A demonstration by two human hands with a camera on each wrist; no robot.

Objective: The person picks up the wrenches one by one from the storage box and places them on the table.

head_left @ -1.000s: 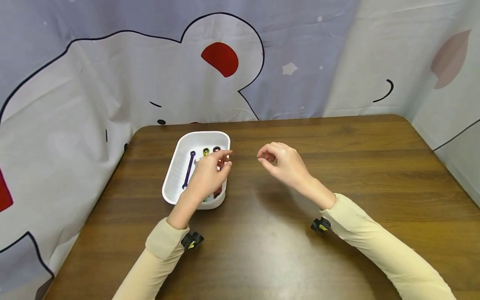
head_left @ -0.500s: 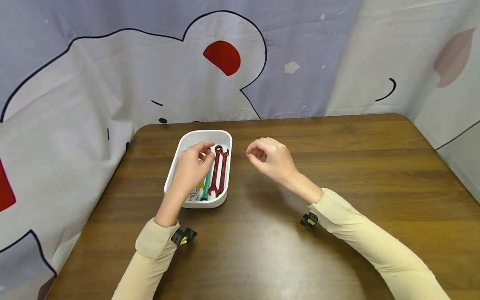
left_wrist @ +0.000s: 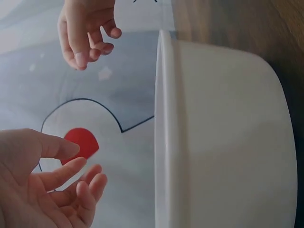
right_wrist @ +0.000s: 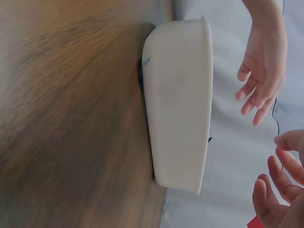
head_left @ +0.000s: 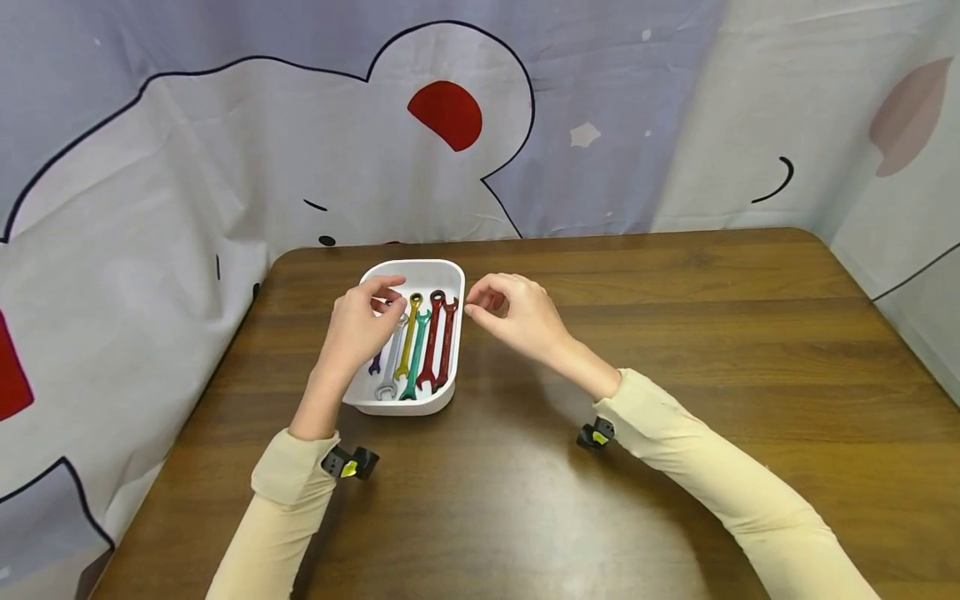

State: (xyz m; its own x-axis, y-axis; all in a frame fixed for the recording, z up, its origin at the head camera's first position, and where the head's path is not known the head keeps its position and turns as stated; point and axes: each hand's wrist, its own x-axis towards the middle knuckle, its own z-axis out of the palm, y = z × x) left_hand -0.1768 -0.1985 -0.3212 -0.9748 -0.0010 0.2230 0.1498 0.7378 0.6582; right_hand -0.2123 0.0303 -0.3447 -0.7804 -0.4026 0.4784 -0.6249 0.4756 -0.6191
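Head view: A person's left hand (head_left: 360,327) hovers over the left side of a white bin (head_left: 408,408), while the right hand (head_left: 521,317) hangs just outside its right rim; both are relaxed, loosely bent and grasping nothing. Below and between the hands, wrenches lie side by side in the bin: a purple wrench (head_left: 375,365) partly hidden by the left hand, then, toward the right hand, a silver wrench (head_left: 393,357), a yellow wrench (head_left: 408,340), a green wrench (head_left: 417,354) and two red wrenches (head_left: 431,343). The bin sits under the hands on a brown desk (head_left: 480,517). Wrist views show both hands above the rim, apart from it. Beyond them hangs a printed curtain (head_left: 600,183).
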